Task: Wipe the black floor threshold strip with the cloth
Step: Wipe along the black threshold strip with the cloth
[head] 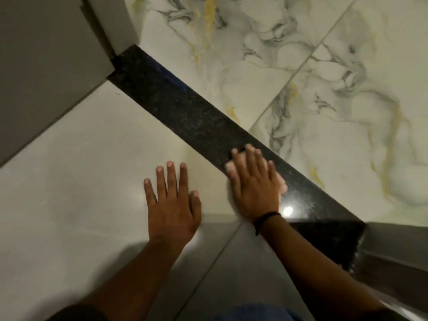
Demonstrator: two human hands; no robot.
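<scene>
The black speckled threshold strip [185, 107] runs diagonally across the floor from upper left to lower right. My right hand [253, 184] lies flat on it near its lower part, pressing down a pale cloth [283, 184] whose edges peek out around the fingers; most of the cloth is hidden under the palm. A dark band circles that wrist. My left hand [172, 202] rests flat on the plain light tile beside the strip, fingers spread, holding nothing.
Grey door-frame posts stand at both ends of the strip, upper left [108, 26] and lower right [393, 251]. Marbled white tiles [324, 77] with grey and yellow veins lie beyond the strip. A lamp reflection [287, 211] glints on the strip beside my wrist.
</scene>
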